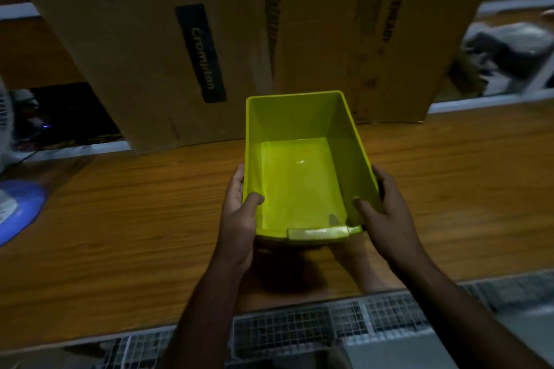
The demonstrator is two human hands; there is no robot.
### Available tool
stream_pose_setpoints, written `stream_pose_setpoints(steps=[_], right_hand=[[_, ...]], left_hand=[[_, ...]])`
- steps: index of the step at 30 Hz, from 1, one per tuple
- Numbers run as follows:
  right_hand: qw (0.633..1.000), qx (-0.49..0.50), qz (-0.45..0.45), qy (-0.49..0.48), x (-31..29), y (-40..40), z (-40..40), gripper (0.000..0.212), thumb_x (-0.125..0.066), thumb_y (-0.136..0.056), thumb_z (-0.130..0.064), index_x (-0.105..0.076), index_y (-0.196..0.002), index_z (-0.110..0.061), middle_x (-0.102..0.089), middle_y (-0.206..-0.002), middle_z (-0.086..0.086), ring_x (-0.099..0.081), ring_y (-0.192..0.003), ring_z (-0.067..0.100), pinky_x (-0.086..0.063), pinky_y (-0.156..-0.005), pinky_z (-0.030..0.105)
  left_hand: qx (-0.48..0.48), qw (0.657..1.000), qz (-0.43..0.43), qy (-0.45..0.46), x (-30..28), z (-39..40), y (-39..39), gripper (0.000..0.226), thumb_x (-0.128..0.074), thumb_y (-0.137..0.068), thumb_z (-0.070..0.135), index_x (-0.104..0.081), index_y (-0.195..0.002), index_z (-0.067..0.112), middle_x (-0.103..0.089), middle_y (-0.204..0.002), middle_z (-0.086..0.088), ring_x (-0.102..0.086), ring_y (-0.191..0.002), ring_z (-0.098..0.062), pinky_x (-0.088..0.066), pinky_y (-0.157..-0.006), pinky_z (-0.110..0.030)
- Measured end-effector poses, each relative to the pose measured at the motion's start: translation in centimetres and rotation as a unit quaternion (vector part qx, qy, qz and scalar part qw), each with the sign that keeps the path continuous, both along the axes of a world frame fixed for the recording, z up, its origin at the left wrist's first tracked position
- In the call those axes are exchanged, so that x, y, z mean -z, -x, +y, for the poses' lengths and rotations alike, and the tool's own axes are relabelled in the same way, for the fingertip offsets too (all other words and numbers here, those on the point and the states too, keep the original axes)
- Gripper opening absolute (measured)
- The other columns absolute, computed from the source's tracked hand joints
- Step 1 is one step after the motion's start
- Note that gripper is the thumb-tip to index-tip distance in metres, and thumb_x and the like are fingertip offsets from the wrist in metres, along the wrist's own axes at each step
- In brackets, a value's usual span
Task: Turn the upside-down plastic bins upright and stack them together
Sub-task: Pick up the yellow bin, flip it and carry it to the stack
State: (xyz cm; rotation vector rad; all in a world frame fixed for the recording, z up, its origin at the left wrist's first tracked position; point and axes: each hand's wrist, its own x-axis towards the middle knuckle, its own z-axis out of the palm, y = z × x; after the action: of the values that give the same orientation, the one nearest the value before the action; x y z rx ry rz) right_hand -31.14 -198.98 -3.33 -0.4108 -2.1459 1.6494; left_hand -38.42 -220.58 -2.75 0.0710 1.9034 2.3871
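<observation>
Two hands, our left hand (239, 213) and right hand (386, 213), are clamping the light, stiff, slippery-looking bin (302, 165) by its side rims above the desk (135, 213).

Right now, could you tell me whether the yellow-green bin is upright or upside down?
Upright: the yellow-green plastic bin shows its open, empty inside, gripped by both hands.
</observation>
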Motion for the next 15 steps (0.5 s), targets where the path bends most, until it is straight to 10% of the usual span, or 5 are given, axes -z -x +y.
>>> stream_pose_setpoints(steps=[15], right_hand=[[0.983, 0.186, -0.003, -0.002, -0.7, -12.8, 17.7, 0.056, -0.061, -0.094, -0.018, -0.041, -0.145, -0.025, -0.057, -0.137, -0.003, -0.059, -0.117, 0.015, -0.051, -0.097, 0.040]], left_hand=[[0.170, 0.984, 0.006, 0.043, -1.5, 21.1, -6.3, 0.064, -0.047, -0.095, 0.001, -0.035, -0.152, 0.027, -0.050, -0.150, -0.001, -0.055, -0.129, -0.025, -0.044, -0.108, -0.053]])
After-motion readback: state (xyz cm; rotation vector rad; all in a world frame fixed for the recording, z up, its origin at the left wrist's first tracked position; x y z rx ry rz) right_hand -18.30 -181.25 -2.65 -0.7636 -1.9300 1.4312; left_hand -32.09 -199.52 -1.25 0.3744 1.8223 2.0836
